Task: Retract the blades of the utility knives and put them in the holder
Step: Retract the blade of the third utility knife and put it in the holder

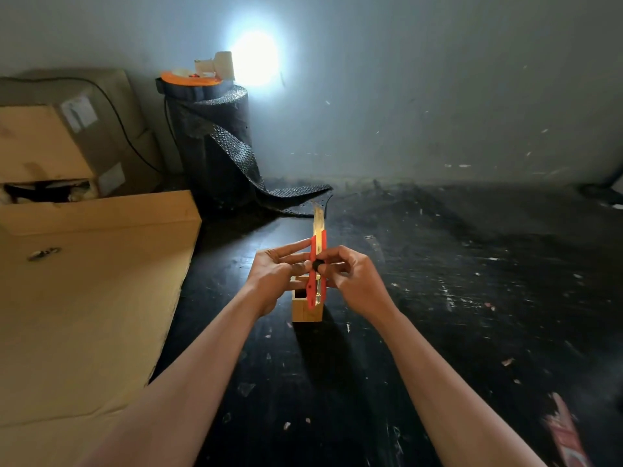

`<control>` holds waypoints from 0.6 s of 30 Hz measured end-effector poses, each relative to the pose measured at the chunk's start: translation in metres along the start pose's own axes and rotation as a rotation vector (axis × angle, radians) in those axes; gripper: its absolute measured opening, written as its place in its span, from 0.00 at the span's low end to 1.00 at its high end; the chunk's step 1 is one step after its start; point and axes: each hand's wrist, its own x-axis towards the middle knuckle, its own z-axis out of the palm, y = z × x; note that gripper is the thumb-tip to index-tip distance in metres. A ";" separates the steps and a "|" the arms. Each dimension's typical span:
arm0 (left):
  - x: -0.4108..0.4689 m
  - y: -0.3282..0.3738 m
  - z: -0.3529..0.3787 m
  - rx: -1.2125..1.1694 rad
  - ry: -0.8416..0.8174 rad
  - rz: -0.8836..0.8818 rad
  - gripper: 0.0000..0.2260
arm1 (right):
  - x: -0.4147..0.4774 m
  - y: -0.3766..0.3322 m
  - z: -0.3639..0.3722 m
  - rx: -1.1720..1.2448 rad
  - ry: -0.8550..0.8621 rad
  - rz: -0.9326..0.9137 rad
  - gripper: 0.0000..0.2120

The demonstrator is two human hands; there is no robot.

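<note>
No legible text anywhere.

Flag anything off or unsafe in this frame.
The red utility knife, held in both hands above the wooden holder, has its blade extended, pointing away. Not ready to stow.

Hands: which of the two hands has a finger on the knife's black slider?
The right hand: its finger rests on the black slider of the knife. The left hand only steadies the red body.

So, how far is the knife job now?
Nothing looks stored yet. In hand: left hand and right hand hold the red utility knife above the wooden holder, its blade still extended. Left: retracting the blade and putting the knife in the holder.
</note>
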 end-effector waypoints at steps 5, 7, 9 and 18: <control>0.003 0.004 0.001 -0.022 0.043 0.002 0.19 | -0.011 0.007 0.004 -0.032 -0.076 -0.002 0.06; 0.003 0.006 0.002 -0.001 0.048 0.011 0.19 | -0.012 0.009 0.005 -0.062 -0.066 -0.010 0.06; 0.004 0.006 0.003 0.006 0.054 0.016 0.19 | -0.013 0.009 0.006 -0.083 -0.059 -0.009 0.07; 0.006 0.007 0.005 0.006 0.059 0.025 0.20 | -0.021 0.005 0.006 -0.231 -0.049 -0.009 0.13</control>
